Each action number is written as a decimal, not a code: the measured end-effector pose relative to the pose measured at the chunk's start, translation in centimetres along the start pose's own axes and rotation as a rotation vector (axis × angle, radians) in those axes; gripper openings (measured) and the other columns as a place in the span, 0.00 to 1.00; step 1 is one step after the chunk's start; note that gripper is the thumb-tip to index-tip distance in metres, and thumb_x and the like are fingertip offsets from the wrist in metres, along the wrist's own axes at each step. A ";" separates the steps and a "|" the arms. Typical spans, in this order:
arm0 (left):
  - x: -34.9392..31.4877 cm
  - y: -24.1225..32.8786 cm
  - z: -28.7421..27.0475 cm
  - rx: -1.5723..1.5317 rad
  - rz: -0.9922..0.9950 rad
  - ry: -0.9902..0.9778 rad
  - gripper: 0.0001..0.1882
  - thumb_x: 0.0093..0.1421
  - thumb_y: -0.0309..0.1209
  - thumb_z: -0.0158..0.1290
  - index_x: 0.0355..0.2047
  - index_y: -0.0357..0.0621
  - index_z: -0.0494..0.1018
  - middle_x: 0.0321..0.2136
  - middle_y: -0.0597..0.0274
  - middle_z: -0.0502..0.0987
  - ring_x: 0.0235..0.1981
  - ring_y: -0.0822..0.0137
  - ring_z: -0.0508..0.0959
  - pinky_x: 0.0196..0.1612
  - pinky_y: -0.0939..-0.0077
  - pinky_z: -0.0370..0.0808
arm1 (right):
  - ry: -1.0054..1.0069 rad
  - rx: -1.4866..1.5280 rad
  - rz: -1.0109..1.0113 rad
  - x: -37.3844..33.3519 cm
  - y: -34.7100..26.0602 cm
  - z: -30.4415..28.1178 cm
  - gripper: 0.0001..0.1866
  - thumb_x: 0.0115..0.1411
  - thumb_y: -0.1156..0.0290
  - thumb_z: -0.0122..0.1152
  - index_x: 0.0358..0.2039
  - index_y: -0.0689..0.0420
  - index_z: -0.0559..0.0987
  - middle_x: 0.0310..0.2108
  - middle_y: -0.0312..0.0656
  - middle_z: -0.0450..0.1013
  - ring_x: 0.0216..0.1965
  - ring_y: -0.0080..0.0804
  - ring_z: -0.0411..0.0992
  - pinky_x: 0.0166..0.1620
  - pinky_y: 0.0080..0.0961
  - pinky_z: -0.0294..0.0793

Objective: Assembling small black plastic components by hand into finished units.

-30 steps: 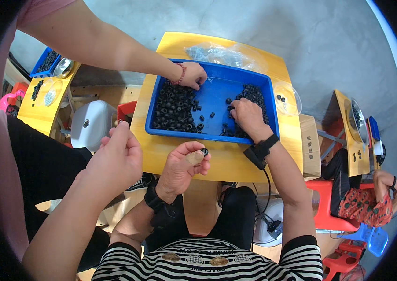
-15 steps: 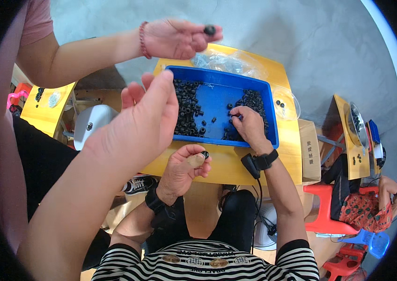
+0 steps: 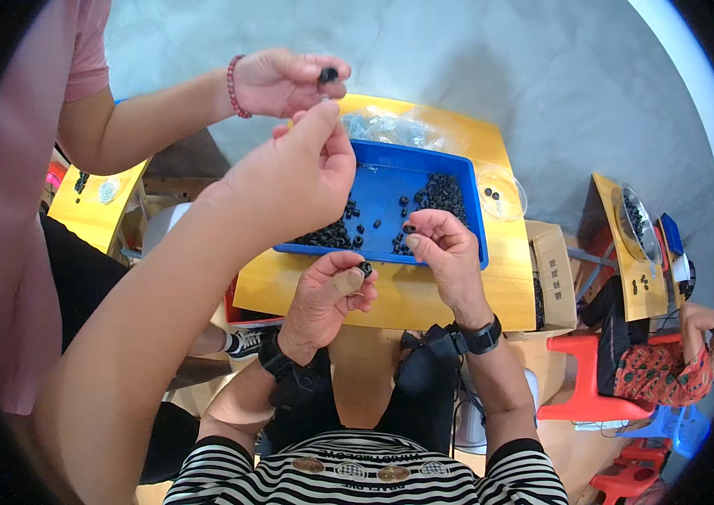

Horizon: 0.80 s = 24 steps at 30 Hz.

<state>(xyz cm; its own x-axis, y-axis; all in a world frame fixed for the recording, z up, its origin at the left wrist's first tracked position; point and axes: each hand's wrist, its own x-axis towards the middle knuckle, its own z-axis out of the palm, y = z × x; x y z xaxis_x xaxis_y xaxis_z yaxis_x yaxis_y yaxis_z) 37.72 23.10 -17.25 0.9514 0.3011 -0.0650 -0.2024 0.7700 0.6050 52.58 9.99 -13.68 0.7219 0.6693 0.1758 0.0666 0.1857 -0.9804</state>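
Observation:
My left hand (image 3: 323, 299) pinches a small black cylindrical part (image 3: 364, 268) between thumb and fingers, in front of the tray's near edge. My right hand (image 3: 454, 261) is closed on another small black part (image 3: 409, 229), held at its fingertips over the near right of a blue tray (image 3: 380, 189). Inside the tray, loose black parts lie in a heap at the left and another heap (image 3: 441, 198) at the right, with a few scattered between. A co-worker's forearm and hand (image 3: 294, 181) cover much of the tray's left side.
The co-worker's other hand (image 3: 277, 82) holds a black part (image 3: 327, 76) beyond the tray. Clear plastic bags (image 3: 399, 126) lie behind the tray on the yellow table (image 3: 492, 295). A round clear dish (image 3: 504, 192) and a cardboard box (image 3: 552, 278) are at the right.
My right hand has lifted from the right heap and come nearer my left, a black part now at its fingertips. The co-worker's two hands have come together. My view has shifted slightly.

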 end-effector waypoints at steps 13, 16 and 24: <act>-0.3 -0.2 2.0 -0.024 -0.006 -0.043 0.11 0.58 0.28 0.53 0.41 0.45 0.71 0.33 0.58 0.77 0.29 0.67 0.77 0.30 0.74 0.75 | -0.003 0.052 -0.081 -2.5 -0.9 0.6 0.13 0.54 0.82 0.60 0.41 0.62 0.74 0.38 0.34 0.74 0.38 0.16 0.70 0.43 0.15 0.70; -0.2 -0.2 2.1 -0.035 -0.015 -0.032 0.11 0.57 0.28 0.54 0.41 0.45 0.71 0.33 0.59 0.77 0.29 0.67 0.77 0.30 0.74 0.75 | -0.004 0.017 -0.090 -2.9 -1.0 0.6 0.12 0.54 0.82 0.59 0.40 0.62 0.74 0.37 0.34 0.74 0.37 0.15 0.70 0.42 0.14 0.70; -0.7 -0.5 1.7 0.003 0.016 -0.051 0.12 0.58 0.32 0.53 0.42 0.47 0.69 0.34 0.62 0.77 0.30 0.68 0.77 0.31 0.75 0.74 | -0.050 0.055 -0.034 -4.1 -0.4 2.5 0.10 0.55 0.81 0.58 0.39 0.62 0.75 0.32 0.31 0.73 0.32 0.12 0.68 0.35 0.10 0.68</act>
<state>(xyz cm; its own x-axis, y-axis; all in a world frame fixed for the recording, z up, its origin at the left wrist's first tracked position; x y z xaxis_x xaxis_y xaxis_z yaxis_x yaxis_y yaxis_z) 37.52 21.57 -16.15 0.9587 0.2839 -0.0151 -0.2167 0.7640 0.6077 47.87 8.92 -13.75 0.6842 0.6971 0.2141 0.0510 0.2472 -0.9676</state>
